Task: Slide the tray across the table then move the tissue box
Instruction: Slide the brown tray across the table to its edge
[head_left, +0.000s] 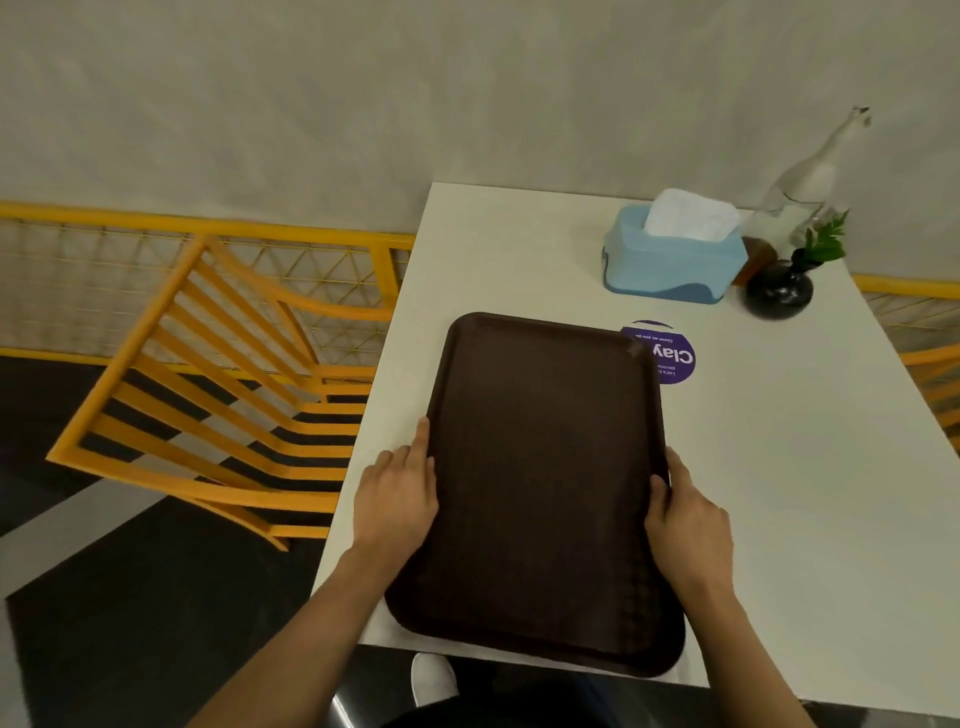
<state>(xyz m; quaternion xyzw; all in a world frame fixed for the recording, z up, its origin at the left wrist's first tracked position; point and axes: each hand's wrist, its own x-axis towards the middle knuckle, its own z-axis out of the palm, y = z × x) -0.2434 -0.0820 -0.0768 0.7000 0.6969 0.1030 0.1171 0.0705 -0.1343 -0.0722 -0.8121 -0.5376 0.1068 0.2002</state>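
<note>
Canteen: serving tray (540, 483), tissue box (672, 260).

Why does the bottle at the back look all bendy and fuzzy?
Head view: the wide-angle lens stretches things near the edges, so the glass bottle leans and smears; the table edges fan outward too. Light is dim and soft, so the brown tray between both hands looks nearly black, without glare.

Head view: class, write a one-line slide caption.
Both hands, left hand and right hand, grip brown tray near blue tissue box.

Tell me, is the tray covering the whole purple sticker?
No, the tray hides only the left edge of the purple sticker.
</note>
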